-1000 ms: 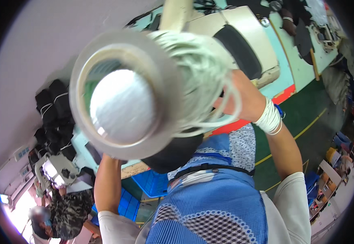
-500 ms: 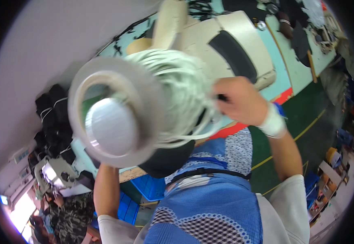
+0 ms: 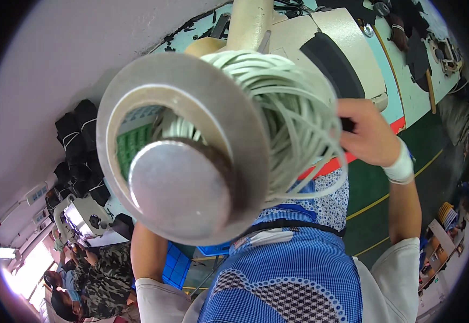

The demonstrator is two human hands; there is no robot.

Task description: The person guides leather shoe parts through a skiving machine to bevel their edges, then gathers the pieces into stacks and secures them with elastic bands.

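Note:
A round metal disc with a raised rim (image 3: pixel 180 70) and a shiny round knob (image 3: pixel 178 188) fills the middle of the view, close to me. Behind it hangs a thick loop of pale green-white cord (image 3: pixel 299 107). My right hand (image 3: pixel 369 132), with a white band at its wrist, is beside the cord's right edge. Its fingers are curled together, and something dark shows between them that I cannot make out. The disc hides my left hand; only the forearm shows below it. A cream machine body (image 3: pixel 299 35) with a black panel (image 3: pixel 334 64) stands beyond.
Black bundles tied with white cord (image 3: pixel 78 132) are at the left by the wall. Another person in camouflage clothing (image 3: pixel 102 280) is at the lower left, near another machine (image 3: pixel 81 220). Blue crates (image 3: pixel 176 264) stand below the table. Black pieces and tools lie at the upper right.
The disc and cord look larger and sit further right in view. The machine, table and my right hand have also shifted right. My right fingers remain curled at the cord's edge.

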